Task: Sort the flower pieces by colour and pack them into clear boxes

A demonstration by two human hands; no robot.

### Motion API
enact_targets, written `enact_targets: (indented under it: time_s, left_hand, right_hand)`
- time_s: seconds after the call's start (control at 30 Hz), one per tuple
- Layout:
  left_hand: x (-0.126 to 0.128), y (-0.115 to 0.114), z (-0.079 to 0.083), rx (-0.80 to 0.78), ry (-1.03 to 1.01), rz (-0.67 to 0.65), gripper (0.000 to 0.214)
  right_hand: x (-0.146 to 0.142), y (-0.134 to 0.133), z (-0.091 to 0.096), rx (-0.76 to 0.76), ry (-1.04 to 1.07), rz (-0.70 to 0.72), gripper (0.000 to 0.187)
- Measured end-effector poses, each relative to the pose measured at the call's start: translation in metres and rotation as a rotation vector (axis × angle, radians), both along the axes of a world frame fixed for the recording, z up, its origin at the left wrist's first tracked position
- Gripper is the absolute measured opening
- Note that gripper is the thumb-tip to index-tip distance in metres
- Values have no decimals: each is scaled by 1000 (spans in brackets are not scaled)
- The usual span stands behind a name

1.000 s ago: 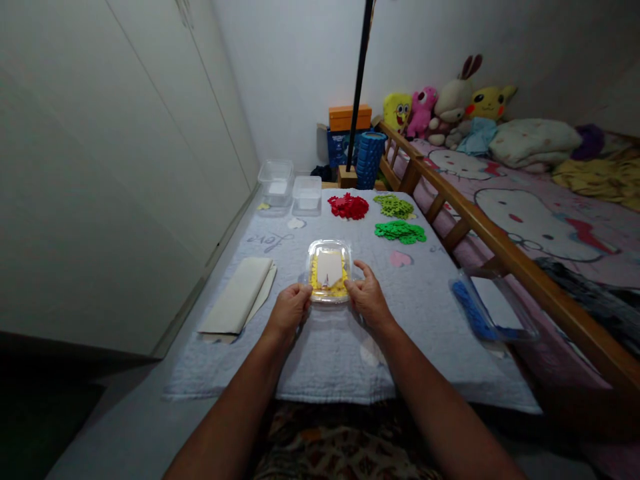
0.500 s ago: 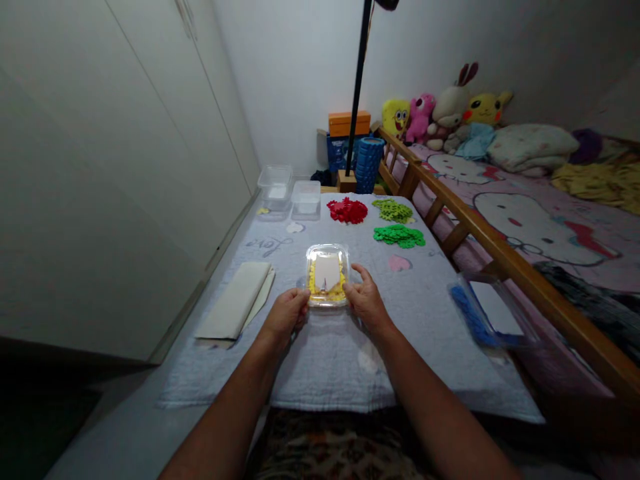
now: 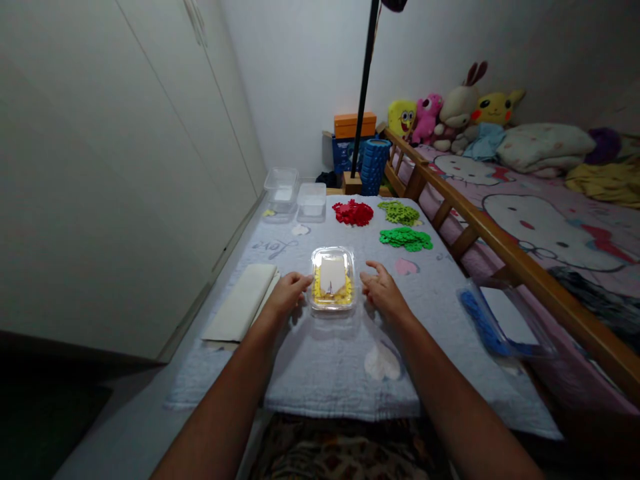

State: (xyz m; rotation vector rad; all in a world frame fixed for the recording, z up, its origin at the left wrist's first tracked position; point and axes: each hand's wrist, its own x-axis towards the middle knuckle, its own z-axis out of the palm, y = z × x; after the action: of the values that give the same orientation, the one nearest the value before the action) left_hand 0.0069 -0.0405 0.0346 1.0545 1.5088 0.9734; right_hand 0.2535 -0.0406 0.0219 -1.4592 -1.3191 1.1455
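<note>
A clear plastic container [image 3: 332, 308] stands on the cloth in front of me. Yellow pieces and a pale card show inside it, the card on top. My left hand [image 3: 290, 295] is at the container's left side, its fingertips at or touching the edge, its fingers loosely apart. To the right of the container, my right hand [image 3: 383, 290] is held a little away from it, with the index finger stretched out and nothing in its grasp.
Red pieces [image 3: 353, 213], light green pieces [image 3: 400, 213] and green pieces [image 3: 406, 239] lie in piles farther back. Clear containers [image 3: 312, 200] stand at the back left. Folded pale sheets [image 3: 243, 303] lie left; a container with blue pieces [image 3: 483, 323] sits right, near the wooden bed rail [image 3: 480, 227].
My right hand has let go of the container and moved off to the right. My left hand has loosened its grip at the left edge. The view has shifted slightly.
</note>
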Motion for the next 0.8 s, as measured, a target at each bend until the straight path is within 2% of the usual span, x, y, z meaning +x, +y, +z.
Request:
enact_targets:
  time_s: [0.1,0.2,0.3,0.37,0.53,0.7,0.8]
  left_hand:
    - [4,16,-6,-40,19,17,35]
    - [9,23,-12,11,-11,-15,35]
    - [11,22,-17,76,-44,-45,39]
    - [12,20,-20,94,-57,-55,39]
    - [9,20,-30,238,-120,67,37]
    - [5,21,-37,282,-212,175,40]
    - [5,21,-37,299,-243,216,42]
  right_hand:
    - [30,32,6,141,-253,-123,52]
    - [65,69,13,178,-357,-281,45]
    - [94,103,14,137,-587,-506,47]
    - [110,122,11,61,-697,-586,56]
    - [134,157,3,-58,-812,-599,71]
    - [145,181,4,-124,-831,-487,79]
    - [142,187,2,-191,-861,-438,76]
